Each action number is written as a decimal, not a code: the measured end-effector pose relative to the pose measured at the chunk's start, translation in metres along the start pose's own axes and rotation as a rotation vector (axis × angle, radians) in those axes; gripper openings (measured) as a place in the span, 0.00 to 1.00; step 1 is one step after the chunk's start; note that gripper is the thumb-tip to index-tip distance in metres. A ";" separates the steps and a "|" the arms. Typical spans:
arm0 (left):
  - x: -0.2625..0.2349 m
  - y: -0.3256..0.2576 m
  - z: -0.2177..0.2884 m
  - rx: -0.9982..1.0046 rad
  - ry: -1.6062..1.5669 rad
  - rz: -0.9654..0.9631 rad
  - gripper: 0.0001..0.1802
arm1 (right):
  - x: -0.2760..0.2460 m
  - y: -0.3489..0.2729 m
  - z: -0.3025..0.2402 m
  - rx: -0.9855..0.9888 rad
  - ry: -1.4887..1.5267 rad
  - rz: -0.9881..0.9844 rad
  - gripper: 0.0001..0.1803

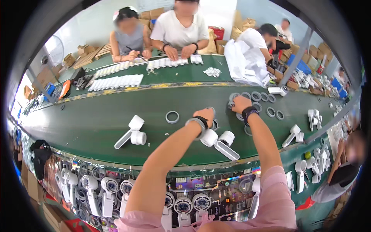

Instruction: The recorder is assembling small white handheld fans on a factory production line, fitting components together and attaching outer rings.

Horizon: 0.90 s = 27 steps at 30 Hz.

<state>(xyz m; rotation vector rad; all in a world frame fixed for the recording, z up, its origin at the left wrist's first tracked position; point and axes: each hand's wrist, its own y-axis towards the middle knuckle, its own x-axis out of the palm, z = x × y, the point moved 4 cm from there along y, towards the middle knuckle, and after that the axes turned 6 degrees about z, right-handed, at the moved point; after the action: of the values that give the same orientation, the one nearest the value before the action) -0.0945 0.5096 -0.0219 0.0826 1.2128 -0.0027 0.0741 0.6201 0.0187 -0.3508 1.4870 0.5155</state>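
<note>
Both my arms reach out over the green conveyor belt. My left hand is closed on a grey ring, whose rim shows just past the fingers; a dark band and a grey ring sit around that wrist. Just below it lies a white handheld fan with a folded, jointed body. My right hand, with dark bands at its wrist, is closed at a small cluster of grey rings and grips at least one. More loose grey rings lie flat to its right.
A single grey ring and a white fan lie left on the belt; more fans lie right. Several fans cover the near bench. Across the belt, people work at a green table with rows of white parts. A metal post stands right.
</note>
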 end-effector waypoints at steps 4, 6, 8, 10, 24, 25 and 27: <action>-0.024 -0.017 0.004 -0.033 0.159 0.031 0.13 | -0.009 -0.018 -0.023 -0.007 -0.084 -0.009 0.13; -0.049 -0.026 -0.013 -0.074 0.088 0.151 0.12 | -0.018 -0.025 -0.037 -0.012 -0.076 -0.009 0.14; -0.084 -0.045 0.000 0.085 0.132 0.212 0.12 | -0.038 -0.037 -0.036 -0.075 0.029 0.113 0.14; -0.108 -0.061 0.009 0.277 0.117 0.288 0.13 | -0.052 -0.040 -0.036 -0.056 0.257 0.095 0.13; -0.179 -0.195 0.065 0.249 -0.343 0.442 0.19 | -0.148 -0.197 -0.149 -0.156 1.277 -0.234 0.09; -0.179 -0.200 0.067 0.225 -0.295 0.388 0.21 | -0.152 -0.209 -0.151 -0.160 1.273 -0.227 0.09; -0.174 -0.207 0.062 0.188 -0.289 0.244 0.28 | -0.159 -0.233 -0.159 -0.175 1.345 -0.293 0.09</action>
<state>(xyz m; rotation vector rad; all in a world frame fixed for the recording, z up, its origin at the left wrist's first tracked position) -0.1069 0.2915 0.1495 0.3818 0.9048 0.0823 0.0606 0.3225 0.1460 -1.1834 2.6057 0.1168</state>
